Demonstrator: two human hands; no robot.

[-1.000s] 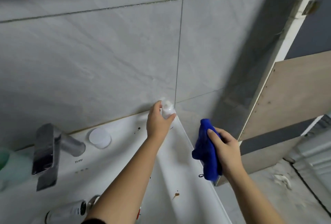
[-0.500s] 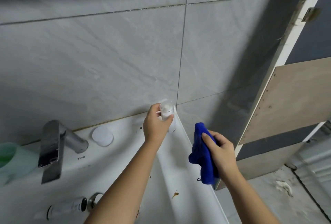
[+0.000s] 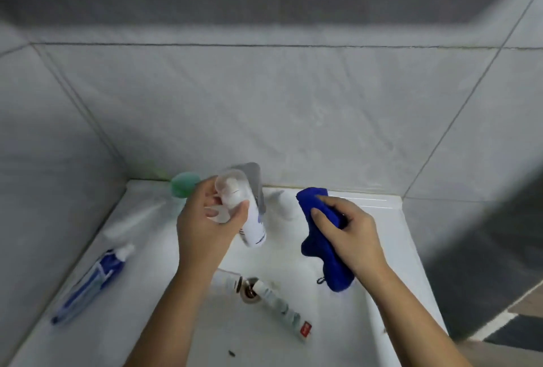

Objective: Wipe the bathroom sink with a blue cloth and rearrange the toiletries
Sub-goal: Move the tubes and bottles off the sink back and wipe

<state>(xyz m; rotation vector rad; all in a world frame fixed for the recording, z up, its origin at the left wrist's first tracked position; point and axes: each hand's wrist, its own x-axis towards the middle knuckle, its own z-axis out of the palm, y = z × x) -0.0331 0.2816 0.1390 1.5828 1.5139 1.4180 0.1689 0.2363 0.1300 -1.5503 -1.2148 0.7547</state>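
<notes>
My left grip [image 3: 205,228] holds one white bottle [image 3: 252,228] over the sink [image 3: 338,337]; my right grip [image 3: 352,234] clutches one blue cloth [image 3: 320,252]. Two tubes lie below: a blue tube [image 3: 91,281] on the left rim, a pale tube [image 3: 279,302] across the drain [image 3: 251,293].

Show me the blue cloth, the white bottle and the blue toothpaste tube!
blue cloth [image 3: 316,244]: head view, middle of its bunched folds.
white bottle [image 3: 254,228]: head view, lower part of its body.
blue toothpaste tube [image 3: 91,281]: head view, middle of the tube.

head cam | faces forward-down | near, over sink [image 3: 411,264] | single view
</notes>
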